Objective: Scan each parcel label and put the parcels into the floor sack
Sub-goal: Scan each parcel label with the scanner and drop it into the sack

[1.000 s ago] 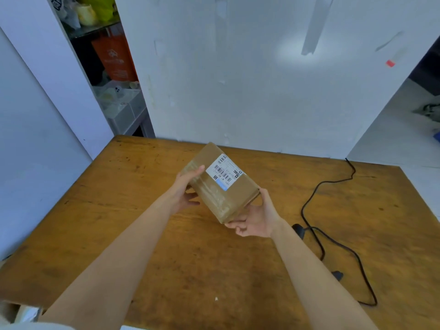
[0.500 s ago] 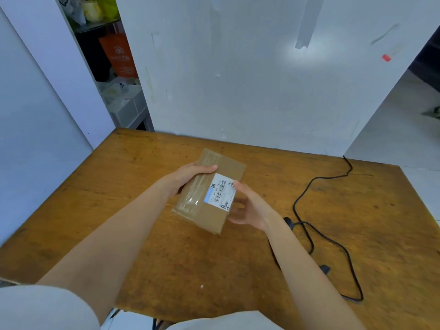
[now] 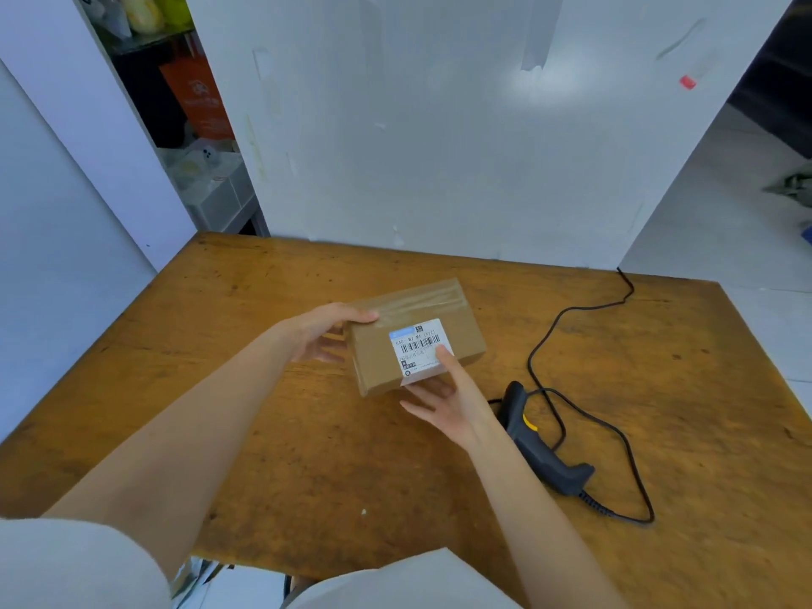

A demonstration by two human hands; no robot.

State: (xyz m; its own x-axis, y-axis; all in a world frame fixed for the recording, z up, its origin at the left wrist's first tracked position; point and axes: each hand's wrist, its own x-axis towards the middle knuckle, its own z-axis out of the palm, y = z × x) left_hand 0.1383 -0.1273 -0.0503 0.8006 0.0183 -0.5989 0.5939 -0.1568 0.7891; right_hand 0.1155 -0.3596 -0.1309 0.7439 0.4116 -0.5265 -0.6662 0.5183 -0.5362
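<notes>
A brown cardboard parcel [image 3: 457, 331], sealed with clear tape, is held just above the wooden table [image 3: 219, 389] at its middle. A white barcode label [image 3: 415, 345] faces up towards me. My left hand [image 3: 327, 329] grips the parcel's left end, thumb on top. My right hand [image 3: 448, 404] supports the near right corner from below, its thumb resting on the label. A black handheld scanner [image 3: 542, 446] with a yellow button lies on the table just right of my right wrist. No sack is in view.
The scanner's black cable [image 3: 571, 327] loops across the right half of the table and runs off its back edge. A white wall panel [image 3: 439, 147] stands behind the table. Cluttered shelves [image 3: 193, 125] sit back left; the floor [image 3: 738, 222] shows at right.
The parcel has been turned in both hands, so its label now reads upright towards me. My view has shifted, and the scanner has come out from behind my right arm.
</notes>
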